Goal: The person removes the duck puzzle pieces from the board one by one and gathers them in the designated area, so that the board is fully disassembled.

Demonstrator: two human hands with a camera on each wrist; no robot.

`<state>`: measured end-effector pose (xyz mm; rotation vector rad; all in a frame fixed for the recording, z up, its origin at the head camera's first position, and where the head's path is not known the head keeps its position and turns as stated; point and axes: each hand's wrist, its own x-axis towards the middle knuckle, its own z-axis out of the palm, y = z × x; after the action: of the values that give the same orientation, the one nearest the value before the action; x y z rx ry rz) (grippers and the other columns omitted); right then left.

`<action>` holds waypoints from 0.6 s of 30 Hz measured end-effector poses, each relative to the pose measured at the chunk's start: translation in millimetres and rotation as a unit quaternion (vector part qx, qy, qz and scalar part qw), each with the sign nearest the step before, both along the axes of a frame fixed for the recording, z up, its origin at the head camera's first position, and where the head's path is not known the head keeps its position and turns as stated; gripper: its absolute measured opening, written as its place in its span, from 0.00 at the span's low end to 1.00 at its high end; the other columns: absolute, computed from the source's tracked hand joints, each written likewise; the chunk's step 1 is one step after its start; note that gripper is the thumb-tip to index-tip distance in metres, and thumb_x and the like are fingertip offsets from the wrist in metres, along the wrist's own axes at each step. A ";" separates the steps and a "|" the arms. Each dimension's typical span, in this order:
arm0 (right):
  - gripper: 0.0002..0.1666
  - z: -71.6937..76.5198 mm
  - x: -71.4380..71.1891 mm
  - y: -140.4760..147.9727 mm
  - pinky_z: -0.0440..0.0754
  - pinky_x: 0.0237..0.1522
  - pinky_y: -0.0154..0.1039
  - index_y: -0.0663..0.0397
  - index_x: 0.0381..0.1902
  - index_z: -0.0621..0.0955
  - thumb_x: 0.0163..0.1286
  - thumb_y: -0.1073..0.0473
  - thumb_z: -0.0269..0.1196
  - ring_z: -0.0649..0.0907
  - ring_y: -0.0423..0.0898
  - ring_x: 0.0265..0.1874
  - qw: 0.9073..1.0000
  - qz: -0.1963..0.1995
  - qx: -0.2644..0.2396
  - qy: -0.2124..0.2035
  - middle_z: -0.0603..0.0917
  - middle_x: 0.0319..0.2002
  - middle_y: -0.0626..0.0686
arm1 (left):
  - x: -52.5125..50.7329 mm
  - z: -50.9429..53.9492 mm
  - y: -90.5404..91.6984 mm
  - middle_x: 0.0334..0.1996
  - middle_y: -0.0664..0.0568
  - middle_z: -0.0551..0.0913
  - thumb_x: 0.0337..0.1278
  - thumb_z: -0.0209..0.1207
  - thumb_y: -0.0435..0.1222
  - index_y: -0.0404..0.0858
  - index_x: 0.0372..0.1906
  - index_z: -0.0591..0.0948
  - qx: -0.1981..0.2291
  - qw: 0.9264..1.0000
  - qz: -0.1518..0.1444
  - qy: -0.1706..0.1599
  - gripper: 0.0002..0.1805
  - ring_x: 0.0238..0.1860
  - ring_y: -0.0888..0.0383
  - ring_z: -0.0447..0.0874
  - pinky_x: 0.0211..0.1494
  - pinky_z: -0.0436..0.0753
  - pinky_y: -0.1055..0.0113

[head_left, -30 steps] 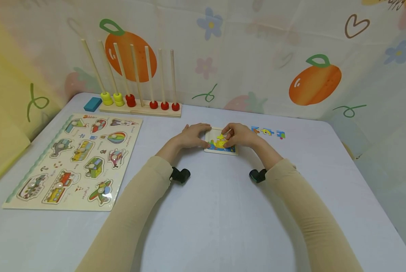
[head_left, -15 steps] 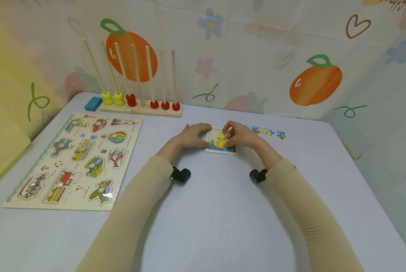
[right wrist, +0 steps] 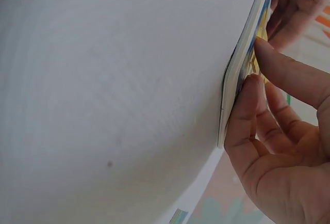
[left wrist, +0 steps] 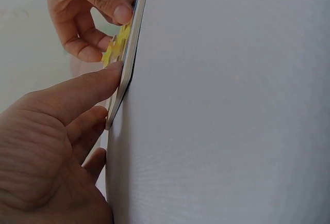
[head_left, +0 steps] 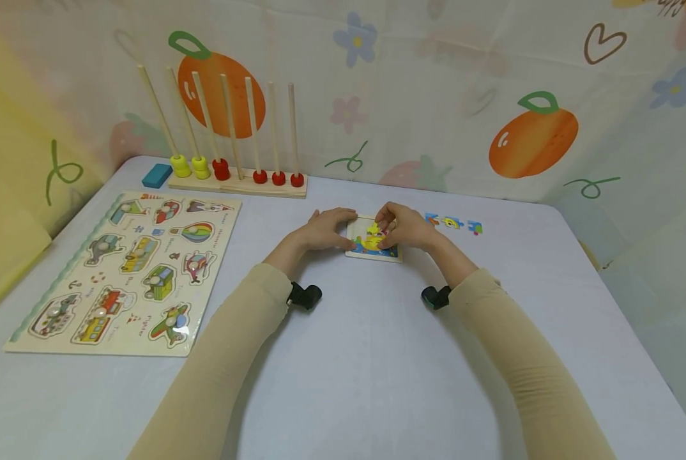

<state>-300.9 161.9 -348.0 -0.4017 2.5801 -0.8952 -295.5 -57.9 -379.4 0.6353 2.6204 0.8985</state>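
Note:
A small wooden jigsaw tray (head_left: pixel 361 224) lies on the table, with blue and yellow picture pieces along its near part and bare wood at its back left. My left hand (head_left: pixel 322 230) holds the tray's left side, the thumb on the front left corner and the fingers at the far edge. Over the tray's right half, my right hand (head_left: pixel 410 229) pinches a yellow jigsaw piece (left wrist: pixel 117 47) between thumb and fingers. In the left wrist view that piece stands slightly proud of the tray. The right fingers hide part of it in the head view.
Loose jigsaw pieces (head_left: pixel 451 223) lie just right of the tray, behind the right hand. A large peg puzzle board (head_left: pixel 124 275) covers the table's left. Behind it stand a bead abacus (head_left: pixel 237 185) with tall rods and a blue block (head_left: pixel 156 176).
The right fingertips have shifted slightly, and the yellow piece has moved a little within the tray. My left hand has stayed where it was.

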 end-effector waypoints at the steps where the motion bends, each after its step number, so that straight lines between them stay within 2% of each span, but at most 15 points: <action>1: 0.31 -0.4 -0.2 0.1 0.74 0.51 0.39 0.56 0.55 0.73 0.55 0.64 0.74 0.74 0.51 0.47 1.000 -0.001 0.000 0.002 0.77 0.49 0.57 | 0.0 -0.1 0.0 0.78 0.49 0.60 0.57 0.64 0.44 0.41 0.74 0.65 0.000 1.000 0.000 0.000 0.40 0.81 0.49 0.50 0.81 0.36 0.37; 6: 0.29 -1.4 -0.9 1.2 0.75 0.47 0.37 0.55 0.55 0.74 0.57 0.63 0.73 0.77 0.50 0.46 1.000 -0.001 -0.003 0.005 0.78 0.49 0.56 | 0.2 0.2 -0.6 0.78 0.49 0.60 0.57 0.64 0.44 0.41 0.74 0.65 -0.001 1.000 -0.002 0.001 0.40 0.81 0.48 0.49 0.81 0.36 0.37; 13: 0.17 -4.4 -1.0 3.5 0.81 0.35 0.31 0.58 0.55 0.76 0.70 0.62 0.61 0.81 0.45 0.32 1.000 0.009 -0.026 0.010 0.80 0.43 0.57 | 0.0 0.9 -0.9 0.78 0.49 0.60 0.57 0.64 0.44 0.41 0.74 0.65 -0.003 1.000 -0.002 0.000 0.40 0.81 0.48 0.49 0.81 0.36 0.37; 18: 0.15 -4.4 -1.1 3.9 0.85 0.36 0.32 0.58 0.53 0.77 0.71 0.62 0.59 0.83 0.46 0.31 0.999 -0.005 -0.047 0.004 0.81 0.41 0.57 | 0.4 1.4 -0.6 0.78 0.49 0.60 0.57 0.63 0.45 0.41 0.74 0.65 -0.003 1.000 -0.002 -0.002 0.40 0.81 0.48 0.48 0.81 0.35 0.37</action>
<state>-302.1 165.8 -352.4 -0.4201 2.5569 -1.0236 -295.0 -58.4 -378.0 0.6372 2.6150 0.8906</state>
